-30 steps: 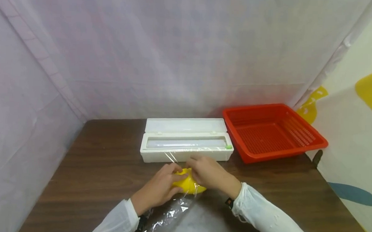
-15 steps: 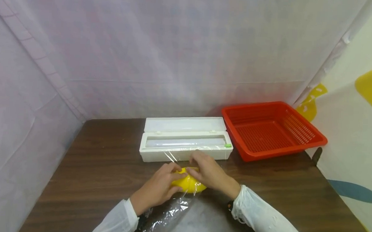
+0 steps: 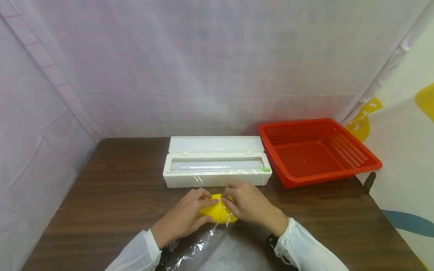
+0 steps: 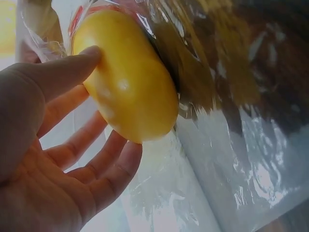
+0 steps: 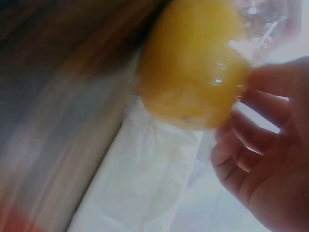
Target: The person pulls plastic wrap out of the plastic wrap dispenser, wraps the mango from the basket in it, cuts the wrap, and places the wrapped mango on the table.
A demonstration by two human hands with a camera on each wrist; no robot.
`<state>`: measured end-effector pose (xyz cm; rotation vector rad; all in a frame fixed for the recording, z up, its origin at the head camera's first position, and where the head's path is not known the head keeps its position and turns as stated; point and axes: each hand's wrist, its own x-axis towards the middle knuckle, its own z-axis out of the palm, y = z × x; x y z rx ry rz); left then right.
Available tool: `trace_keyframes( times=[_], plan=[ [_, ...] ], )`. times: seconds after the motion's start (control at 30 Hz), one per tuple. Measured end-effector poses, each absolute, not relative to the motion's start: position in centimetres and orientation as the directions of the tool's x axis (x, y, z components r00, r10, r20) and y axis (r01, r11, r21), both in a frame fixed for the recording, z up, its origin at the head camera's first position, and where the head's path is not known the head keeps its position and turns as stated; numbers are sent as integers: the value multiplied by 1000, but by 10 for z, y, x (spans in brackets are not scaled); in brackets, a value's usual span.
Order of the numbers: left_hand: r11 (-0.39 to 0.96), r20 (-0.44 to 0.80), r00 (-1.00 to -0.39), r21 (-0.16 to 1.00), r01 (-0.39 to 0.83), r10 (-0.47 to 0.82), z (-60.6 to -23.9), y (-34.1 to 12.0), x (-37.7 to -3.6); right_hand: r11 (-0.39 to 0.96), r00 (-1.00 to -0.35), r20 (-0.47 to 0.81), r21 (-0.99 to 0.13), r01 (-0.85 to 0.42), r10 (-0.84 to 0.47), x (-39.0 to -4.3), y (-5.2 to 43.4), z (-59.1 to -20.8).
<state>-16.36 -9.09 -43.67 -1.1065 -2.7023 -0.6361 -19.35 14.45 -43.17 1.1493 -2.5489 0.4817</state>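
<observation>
A smooth, oblong yellow fruit (image 3: pixel 216 210) lies on the table, partly covered in clear plastic wrap (image 3: pixel 198 246) that trails toward the front edge. My left hand (image 3: pixel 185 214) holds the fruit from the left. In the left wrist view, the thumb lies on the fruit's (image 4: pixel 128 82) top and the fingertips touch its underside. On the other side, my right hand (image 3: pixel 248 202) pinches plastic wrap at the fruit's upper right. The right wrist view shows those curled fingers (image 5: pixel 231 159) beside the shiny, film-covered fruit (image 5: pixel 193 72). Part of the fruit is hidden by both hands.
Just behind the hands stands a white wrap dispenser box (image 3: pixel 215 181), lid raised, with a roll inside and a green slider (image 3: pixel 266 169) at its right end. A red perforated basket (image 3: pixel 317 155) sits at the back right. Cloth walls enclose the brown table (image 3: pixel 103 195).
My right hand has lifted its fingers off the fruit, then come back down to its upper right. Shiny streaks of wrap between fruit and box have shortened. The left hand keeps its hold.
</observation>
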Motion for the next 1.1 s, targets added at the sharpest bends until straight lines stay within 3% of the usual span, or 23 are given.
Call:
trace_keyframes(
  times=[0.17, 0.37, 0.5, 0.63, 0.87, 1.1],
  plan=[
    [666, 280, -737, 315, 676, 616, -429, -98, -163, 627, -649, 353, -193, -755, -673, -189, 147, -427],
    [739, 216, -819, 355, 573, 532, -416, -129, -156, 655, -707, 321, -269, -706, -630, -188, 147, -424],
    [769, 96, -852, 387, 508, 515, -414, -160, -146, 654, -699, 319, -251, -714, -640, -188, 147, -424],
    [764, -52, -843, 456, 457, 536, -418, -184, -128, 650, -691, 327, -242, -720, -644, -187, 147, -424],
    [809, -245, -841, 493, 320, 482, -436, -185, -98, 650, -685, 330, -227, -725, -649, -186, 147, -424],
    [821, -196, -857, 449, 353, 476, -441, -178, -93, 660, -696, 314, -229, -716, -646, -187, 147, -423]
  ],
)
